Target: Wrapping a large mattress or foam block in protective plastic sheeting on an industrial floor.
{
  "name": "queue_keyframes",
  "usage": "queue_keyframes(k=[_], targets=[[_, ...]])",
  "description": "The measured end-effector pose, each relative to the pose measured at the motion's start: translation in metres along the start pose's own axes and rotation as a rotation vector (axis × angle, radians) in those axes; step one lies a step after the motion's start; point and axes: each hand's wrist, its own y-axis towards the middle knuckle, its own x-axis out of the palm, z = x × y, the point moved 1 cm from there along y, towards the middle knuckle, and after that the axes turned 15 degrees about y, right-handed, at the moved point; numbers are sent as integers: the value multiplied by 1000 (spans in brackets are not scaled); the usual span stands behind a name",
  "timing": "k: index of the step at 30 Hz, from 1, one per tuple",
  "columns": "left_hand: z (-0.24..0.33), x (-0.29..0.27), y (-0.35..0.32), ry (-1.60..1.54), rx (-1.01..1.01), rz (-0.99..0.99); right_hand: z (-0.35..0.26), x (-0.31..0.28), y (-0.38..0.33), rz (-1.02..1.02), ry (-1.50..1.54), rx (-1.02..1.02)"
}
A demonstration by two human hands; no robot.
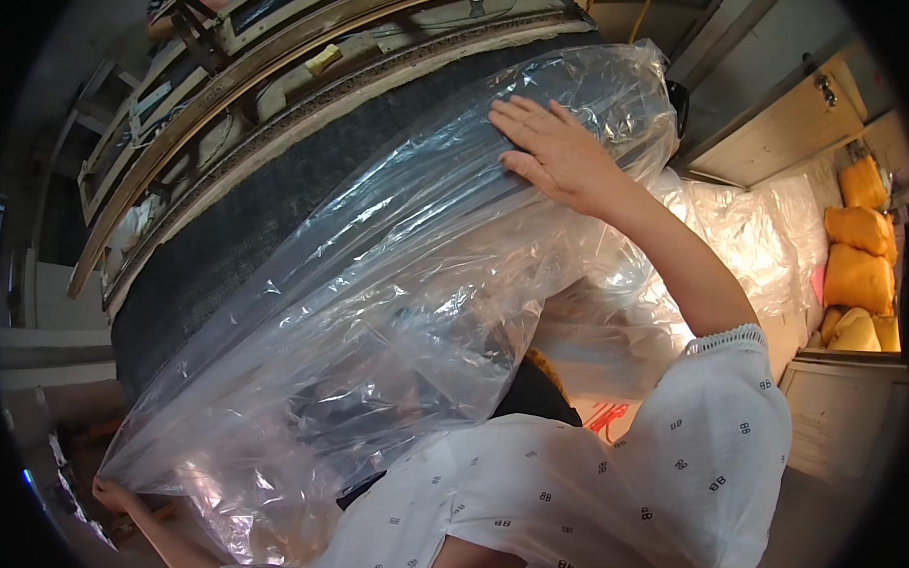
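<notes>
A large sheet of clear plastic film stretches diagonally over a dark-topped work table and hangs down its near side in loose folds. My right hand lies flat on the film toward the far right, with its fingers spread. At the lower left, my left hand pinches the film's gathered corner, and the film runs taut from there. Its fingertips are small and partly hidden in the picture.
Behind the table runs a long wooden-framed structure with a small yellow piece on it. More clear plastic is heaped on the right. Beyond it stand stacked orange bundles and a wooden cabinet door.
</notes>
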Motion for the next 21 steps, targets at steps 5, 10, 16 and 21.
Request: queue_keyframes(k=[5,10,16,21], targets=[[-22,-29,-9,-120,-19,-65,6,9,15,9,-24,-40],[-68,-63,-25,-478,-117,-237,11,22,42,72,-62,-67],[-90,-92,-81,-410,-16,-485,42,13,82,261,100,-152],[-140,-66,-85,-746,-220,-618,73,30,125,140,411,-173]])
